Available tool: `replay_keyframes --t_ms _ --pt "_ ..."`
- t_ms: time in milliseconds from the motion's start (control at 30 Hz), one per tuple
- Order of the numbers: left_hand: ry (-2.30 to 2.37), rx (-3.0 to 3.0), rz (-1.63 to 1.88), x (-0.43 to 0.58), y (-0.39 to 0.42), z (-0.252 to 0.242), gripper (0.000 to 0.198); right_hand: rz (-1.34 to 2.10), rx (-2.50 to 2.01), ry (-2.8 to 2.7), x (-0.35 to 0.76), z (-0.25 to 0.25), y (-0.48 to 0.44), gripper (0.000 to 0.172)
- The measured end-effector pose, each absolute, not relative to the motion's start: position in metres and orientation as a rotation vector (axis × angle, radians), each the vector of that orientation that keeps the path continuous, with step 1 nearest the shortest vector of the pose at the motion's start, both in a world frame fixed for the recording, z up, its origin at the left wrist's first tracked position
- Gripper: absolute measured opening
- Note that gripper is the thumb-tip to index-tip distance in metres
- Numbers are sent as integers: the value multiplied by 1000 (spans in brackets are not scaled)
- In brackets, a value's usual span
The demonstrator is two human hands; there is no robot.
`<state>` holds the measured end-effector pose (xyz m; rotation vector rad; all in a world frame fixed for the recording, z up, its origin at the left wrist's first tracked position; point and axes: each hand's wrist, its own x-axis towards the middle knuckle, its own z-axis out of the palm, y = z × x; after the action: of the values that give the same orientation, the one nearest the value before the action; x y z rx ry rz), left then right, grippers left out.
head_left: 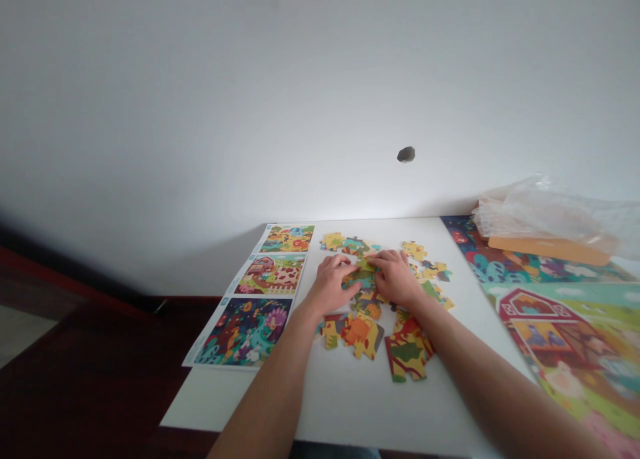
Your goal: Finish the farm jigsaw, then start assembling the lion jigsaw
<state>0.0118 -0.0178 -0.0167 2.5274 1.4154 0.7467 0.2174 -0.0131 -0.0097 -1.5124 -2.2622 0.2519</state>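
Observation:
Both hands meet over a loose heap of jigsaw puzzle pieces in the middle of the white table. My left hand [333, 285] rests at the heap's left side, thumb and index finger apart, the index fingertip by the edge of a yellow-green puzzle piece [367, 265]. From the right, my right hand [396, 277] has its bent fingers on that same piece; its thumb is mostly hidden. Beneath and between the hands lie more pieces. Nearer to me are orange-and-yellow joined pieces [364, 333] and a yellow piece with green and red [406, 357].
A sheet with three printed pictures [270, 275] lies on the left. At right are a finished-looking farm puzzle [590, 352], a dark-blue illustrated panel [530, 262], an orange box [550, 249] and clear plastic wrapping [550, 209]. The wall behind has a hole [406, 154].

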Motion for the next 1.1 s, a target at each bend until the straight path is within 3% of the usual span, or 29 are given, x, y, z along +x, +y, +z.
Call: replay_keyframes --t_ms 200,600,767,1100 --pt "1368 2546 589 11 -16 -20 47 281 -1490 -2259 217 -14 -12 45" --pt "1506 2544 672 12 -18 -15 35 248 -1637 -2173 221 -13 -12 46" --pt "1648 2494 674 9 -16 -20 37 209 -1669 -2164 226 -18 -9 49" --pt "1397 2522 646 7 -18 -12 48 232 -1518 -2265 228 -9 -16 49"
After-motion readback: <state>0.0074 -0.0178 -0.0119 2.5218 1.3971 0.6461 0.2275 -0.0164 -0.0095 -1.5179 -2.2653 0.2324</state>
